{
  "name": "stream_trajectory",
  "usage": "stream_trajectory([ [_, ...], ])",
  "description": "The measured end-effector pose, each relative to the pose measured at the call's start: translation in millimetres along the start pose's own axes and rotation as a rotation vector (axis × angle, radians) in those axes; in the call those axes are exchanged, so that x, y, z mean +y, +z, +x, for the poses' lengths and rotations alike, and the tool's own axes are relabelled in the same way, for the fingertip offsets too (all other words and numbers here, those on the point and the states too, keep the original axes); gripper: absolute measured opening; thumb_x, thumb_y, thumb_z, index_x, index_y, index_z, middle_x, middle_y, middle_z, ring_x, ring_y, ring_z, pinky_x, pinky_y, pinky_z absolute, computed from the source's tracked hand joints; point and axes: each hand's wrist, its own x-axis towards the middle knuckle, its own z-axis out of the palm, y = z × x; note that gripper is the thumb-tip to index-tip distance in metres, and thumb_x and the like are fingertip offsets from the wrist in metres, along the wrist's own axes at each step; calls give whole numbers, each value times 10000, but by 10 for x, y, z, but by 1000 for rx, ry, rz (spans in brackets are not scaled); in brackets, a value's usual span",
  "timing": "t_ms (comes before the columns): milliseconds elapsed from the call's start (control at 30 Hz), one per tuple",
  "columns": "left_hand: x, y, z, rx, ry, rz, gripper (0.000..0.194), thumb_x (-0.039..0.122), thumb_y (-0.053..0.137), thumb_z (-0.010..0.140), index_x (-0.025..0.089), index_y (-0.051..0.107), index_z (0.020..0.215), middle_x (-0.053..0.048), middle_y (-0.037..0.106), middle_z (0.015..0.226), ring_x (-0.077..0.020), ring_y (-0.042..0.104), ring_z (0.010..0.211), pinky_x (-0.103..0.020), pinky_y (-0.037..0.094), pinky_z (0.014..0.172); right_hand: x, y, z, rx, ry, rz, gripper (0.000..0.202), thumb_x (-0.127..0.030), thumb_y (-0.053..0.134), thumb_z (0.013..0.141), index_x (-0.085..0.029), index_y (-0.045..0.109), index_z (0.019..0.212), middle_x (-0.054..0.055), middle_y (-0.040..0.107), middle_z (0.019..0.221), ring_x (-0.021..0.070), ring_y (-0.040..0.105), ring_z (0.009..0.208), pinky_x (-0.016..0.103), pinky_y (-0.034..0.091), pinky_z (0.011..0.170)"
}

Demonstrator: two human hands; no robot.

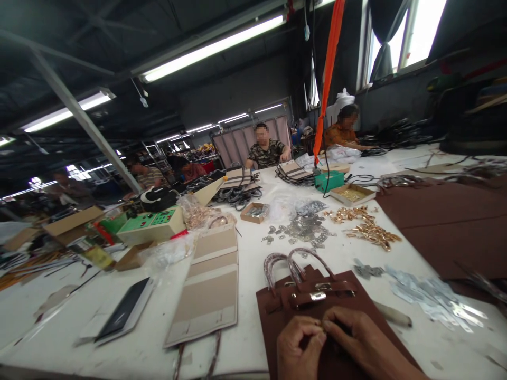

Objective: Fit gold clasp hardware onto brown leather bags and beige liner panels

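A brown handbag [273, 311] lies on the white table in front of me, its two plastic-wrapped handles [277, 258] pointing away and metal fittings [318, 296] on its strap. Over the lower part of the bag, my left hand [300, 343] is closed, thumb and fingers pinched together. Right against it, my right hand [352, 332] pinches too, and the fingertips of both meet. Between them shows a tiny gold-coloured spot, too small to name. Beside the bag lies a beige panel [212, 285] with brown handles at its near end.
Grey metal plates [309, 229], gold-coloured fittings [372, 232] and pale blue strips [431, 295] lie beyond and right. Brown sheets [447, 227] cover the right side. A notebook [122, 309] and a green machine [152, 224] stand left. Several people sit farther back, one in camouflage [268, 153].
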Motion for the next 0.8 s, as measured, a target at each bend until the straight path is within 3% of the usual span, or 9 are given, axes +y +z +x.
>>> stream_trajectory([
  [233,52,35,-29,69,35,1,73,222,741,872,257,793,835,-13,770,901,-173,722,847,-265,561,820,29,25,-19,-12,26,59,469,-605,489,1039,-217,604,803,14,645,798,210,596,758,285,464,688],
  [333,205,-2,1,27,-78,-60,82,236,714,908,245,785,866,-26,772,950,-189,729,909,-290,568,868,-24,-56,-46,-38,27,155,391,-611,572,1011,-238,688,987,28,713,990,257,658,970,311,515,886],
  [433,342,-32,44,21,-110,-40,94,260,705,926,235,785,883,-49,749,1023,-207,713,987,-322,562,923,-90,-120,-51,-51,6,195,346,-555,701,955,-257,731,1127,38,735,1159,293,655,1136,356,484,1035],
  [567,349,-13,78,86,-75,80,104,315,721,929,235,782,956,-62,670,1079,-205,669,1005,-319,558,895,-85,-126,13,18,2,207,274,-493,702,964,-238,772,1037,44,765,1082,284,694,1055,379,512,985],
  [700,262,-11,58,266,-93,183,329,312,734,918,259,692,1240,-85,626,1249,-230,626,1146,-374,530,1019,-12,-89,67,177,-77,128,227,-451,704,960,-231,756,964,71,725,1234,290,652,1180,424,468,1085],
  [800,235,-70,41,362,-224,144,500,331,794,849,245,637,1317,-110,584,1396,-281,575,1294,-440,478,1128,25,-51,72,246,-113,56,193,-421,697,960,-236,750,939,90,690,1309,297,618,1256,456,453,1120],
])
